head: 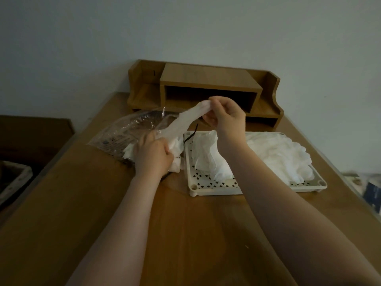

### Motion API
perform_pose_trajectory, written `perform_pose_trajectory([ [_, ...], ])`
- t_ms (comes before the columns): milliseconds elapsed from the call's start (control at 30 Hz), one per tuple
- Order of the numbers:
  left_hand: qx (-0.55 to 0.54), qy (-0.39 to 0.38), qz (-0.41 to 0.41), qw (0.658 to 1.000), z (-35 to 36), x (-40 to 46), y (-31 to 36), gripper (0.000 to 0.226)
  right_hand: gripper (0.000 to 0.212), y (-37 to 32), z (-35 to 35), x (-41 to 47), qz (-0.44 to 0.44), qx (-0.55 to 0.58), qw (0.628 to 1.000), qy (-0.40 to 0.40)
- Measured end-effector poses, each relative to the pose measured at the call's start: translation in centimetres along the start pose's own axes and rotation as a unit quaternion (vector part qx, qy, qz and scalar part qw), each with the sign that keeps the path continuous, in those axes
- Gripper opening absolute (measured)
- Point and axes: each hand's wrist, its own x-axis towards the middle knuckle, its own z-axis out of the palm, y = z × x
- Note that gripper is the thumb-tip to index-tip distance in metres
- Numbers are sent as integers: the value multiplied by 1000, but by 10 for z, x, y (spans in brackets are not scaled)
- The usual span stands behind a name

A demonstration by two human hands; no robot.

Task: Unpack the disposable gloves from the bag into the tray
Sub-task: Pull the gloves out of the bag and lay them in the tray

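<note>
A clear printed plastic bag (132,129) lies on the wooden desk, left of a white perforated tray (214,185). My left hand (153,155) grips a bunch of white disposable gloves (175,147) at the bag's mouth. My right hand (224,114) pinches one end of a single thin glove (185,120), stretched up and to the right from the bunch. Crumpled gloves fill the tray in two heaps, one on the left (208,155) and a larger one on the right (278,155).
A wooden desk organiser (204,87) with an open cubby stands at the back against the wall. A thin black cord (191,135) runs by the tray's far left corner. A lined basket (12,182) sits off the desk at left; dark items (371,190) lie at right.
</note>
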Motion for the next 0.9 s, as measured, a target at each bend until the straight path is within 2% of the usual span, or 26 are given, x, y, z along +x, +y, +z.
perform_pose_trajectory([
  [133, 55, -28, -52, 997, 5, -1, 3, 17, 11, -12, -11, 0, 30, 143, 988, 41],
  [267, 77, -81, -64, 992, 4, 1, 9, 26, 11, -20, -24, -2, 86, 239, 964, 80],
  [367, 100, -134, -56, 984, 3, 1, 9, 33, 10, -29, -37, -3, 147, 271, 942, 130],
  [433, 75, -133, -66, 986, -1, -3, 14, 28, 9, -38, -48, -4, 147, 256, 944, 146],
  [467, 53, -110, -63, 991, -5, -7, 19, 23, 9, -43, -53, -4, 135, 240, 951, 141],
  [533, -16, -8, -2, 1000, -16, -16, 40, 18, 9, -54, -63, -10, 102, 199, 969, 109],
  [600, -158, 55, 78, 983, -33, -23, 72, 20, 10, -61, -67, -16, 68, 151, 983, 80],
  [633, -256, 21, 89, 962, -43, -28, 91, 23, 9, -64, -69, -19, 48, 128, 988, 66],
  [700, -444, -117, 58, 886, -62, -35, 125, 47, 5, -66, -72, -23, 8, 79, 996, 30],
  [733, -474, -161, 38, 865, -68, -36, 136, 60, 7, -67, -74, -25, -5, 54, 998, 13],
  [833, -465, -191, -20, 864, -75, -31, 154, 68, 20, -74, -80, -31, -19, 5, 999, -32],
  [900, -461, -191, -23, 867, -76, -27, 158, 53, 24, -78, -85, -33, -24, -12, 999, -48],
])
